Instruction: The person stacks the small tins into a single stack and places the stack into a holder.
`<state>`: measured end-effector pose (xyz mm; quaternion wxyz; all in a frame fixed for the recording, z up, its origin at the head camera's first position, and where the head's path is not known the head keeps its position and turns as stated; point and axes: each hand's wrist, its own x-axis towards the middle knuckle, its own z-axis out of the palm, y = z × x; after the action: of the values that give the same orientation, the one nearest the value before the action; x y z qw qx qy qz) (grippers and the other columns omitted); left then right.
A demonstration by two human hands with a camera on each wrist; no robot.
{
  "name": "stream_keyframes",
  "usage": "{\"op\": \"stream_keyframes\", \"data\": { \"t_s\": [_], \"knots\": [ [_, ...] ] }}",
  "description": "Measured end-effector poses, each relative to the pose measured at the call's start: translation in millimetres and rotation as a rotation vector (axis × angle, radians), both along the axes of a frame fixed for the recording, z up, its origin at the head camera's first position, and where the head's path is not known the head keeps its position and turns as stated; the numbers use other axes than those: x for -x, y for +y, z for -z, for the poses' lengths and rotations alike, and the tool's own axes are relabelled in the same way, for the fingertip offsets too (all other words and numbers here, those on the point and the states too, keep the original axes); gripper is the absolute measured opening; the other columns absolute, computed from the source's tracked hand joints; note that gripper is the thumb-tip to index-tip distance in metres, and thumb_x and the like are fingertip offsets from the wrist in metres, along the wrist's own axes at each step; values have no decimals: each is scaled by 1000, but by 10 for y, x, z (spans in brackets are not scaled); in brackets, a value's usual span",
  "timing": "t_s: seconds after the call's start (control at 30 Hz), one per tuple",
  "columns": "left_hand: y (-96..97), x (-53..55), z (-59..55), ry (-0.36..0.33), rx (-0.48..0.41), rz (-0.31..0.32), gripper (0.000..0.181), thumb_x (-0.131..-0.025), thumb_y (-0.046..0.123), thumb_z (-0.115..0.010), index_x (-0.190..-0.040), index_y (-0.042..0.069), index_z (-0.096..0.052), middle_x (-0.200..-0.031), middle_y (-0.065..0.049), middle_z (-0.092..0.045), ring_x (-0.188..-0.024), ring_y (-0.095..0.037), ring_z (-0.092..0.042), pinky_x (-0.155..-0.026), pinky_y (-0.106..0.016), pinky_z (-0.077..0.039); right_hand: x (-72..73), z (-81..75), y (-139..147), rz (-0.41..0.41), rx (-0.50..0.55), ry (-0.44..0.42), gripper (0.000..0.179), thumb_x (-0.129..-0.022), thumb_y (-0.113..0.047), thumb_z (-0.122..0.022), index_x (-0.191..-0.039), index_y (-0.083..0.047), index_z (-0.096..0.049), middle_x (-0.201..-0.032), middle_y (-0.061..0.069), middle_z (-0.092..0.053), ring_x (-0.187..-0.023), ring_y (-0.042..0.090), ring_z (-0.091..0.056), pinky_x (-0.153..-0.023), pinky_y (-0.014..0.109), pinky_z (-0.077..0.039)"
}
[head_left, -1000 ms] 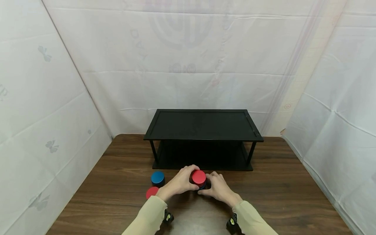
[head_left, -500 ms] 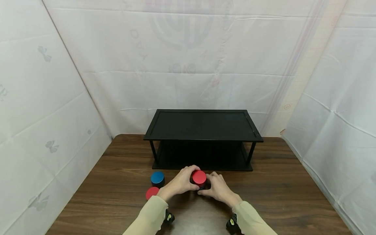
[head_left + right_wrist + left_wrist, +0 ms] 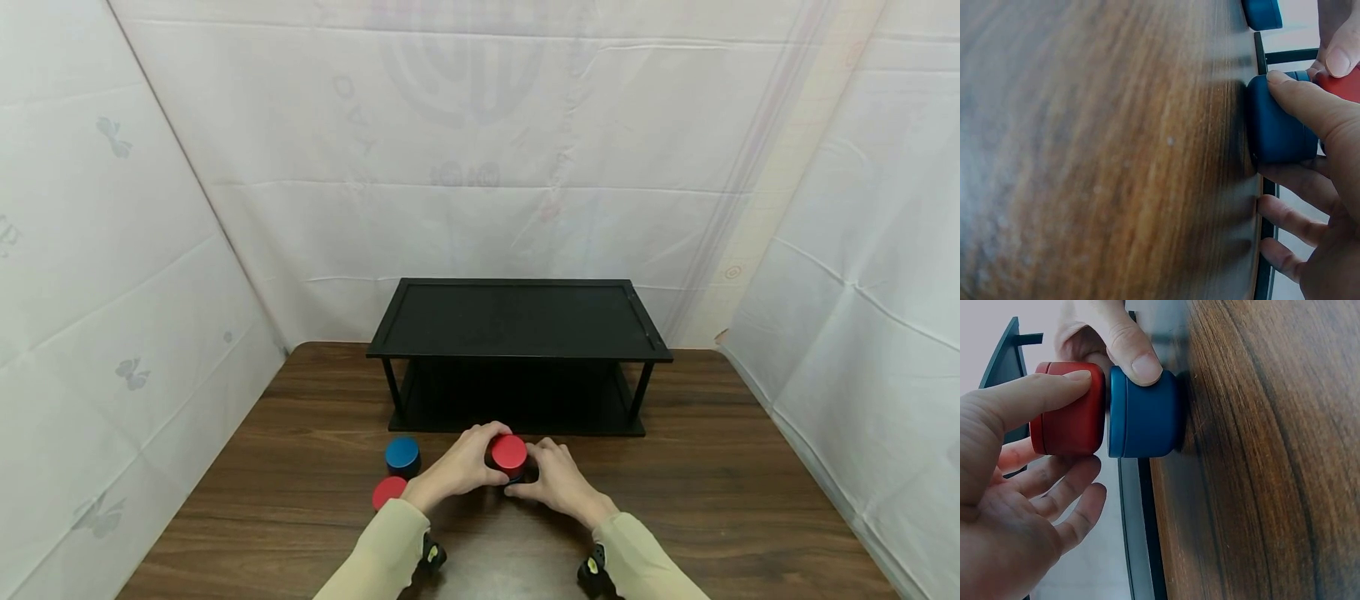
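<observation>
- Head view: since a second ago very little has moved; the upper red canister (image 3: 509, 452) sits a touch further right, and against half a second ago you can hardly find a shift, which suggests you are at fine alignment, not carrying
- Head view, your hands: your left hand (image 3: 467, 465) holds the upper red canister from the left, and your right hand (image 3: 559, 480) faces it from the right, lower down; both are in front of a black two-tier shelf (image 3: 517, 321) on a wooden table (image 3: 712, 500)
- Head view, beside your left forearm: a spare blue canister (image 3: 402, 452) stands just behind a spare red canister (image 3: 388, 492), which is partly hidden by your arm
- Left wrist view, turned sideways: your left thumb lies along the red side, fingers behind and under it, a narrow grip; the red is directly above the lower blue canister (image 3: 1146, 419), well lined up, with a thin dark line between, so you cannot tell whether they touch
- Right wrist view, also sideways: your right thumb and index finger pinch the lower blue canister, which appears to stand on the table, so it seems steadied; your two other visible fingers spread away, holding nothing
</observation>
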<state>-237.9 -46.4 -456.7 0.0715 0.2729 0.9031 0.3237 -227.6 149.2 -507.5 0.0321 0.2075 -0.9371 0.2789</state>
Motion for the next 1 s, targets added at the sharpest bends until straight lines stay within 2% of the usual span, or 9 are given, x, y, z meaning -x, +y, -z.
{"op": "stream_keyframes", "data": {
  "t_s": [0.17, 0.63, 1.0],
  "knots": [
    [2, -1, 4, -14, 4, -10, 55, -79, 20, -80, -126, 14, -54, -117, -4, -60, -106, -19, -51, -89, -39, -49, -4, -7, -3, 6, -6, -6, 53, -74, -47, -79, -115, -17, -66, -98, -5, -66, -92, 10, -50, -84, 35, -39],
    [0, 18, 26, -5, 4, 17, 56, -79, 19, -79, -128, 11, -53, -117, -7, -61, -105, -20, -53, -89, -38, -51, -2, -15, -1, 4, 0, -27, 53, -74, -47, -80, -115, -16, -66, -98, -4, -65, -92, 11, -50, -84, 36, -39],
    [-13, 7, 35, -7, 9, 26, 62, -81, 21, -78, -134, 10, -50, -122, -7, -60, -108, -21, -52, -90, -38, -51, -9, -23, -6, 1, -16, -7, 52, -74, -47, -79, -114, -16, -66, -95, -5, -65, -90, 10, -49, -83, 34, -39]
  ]
}}
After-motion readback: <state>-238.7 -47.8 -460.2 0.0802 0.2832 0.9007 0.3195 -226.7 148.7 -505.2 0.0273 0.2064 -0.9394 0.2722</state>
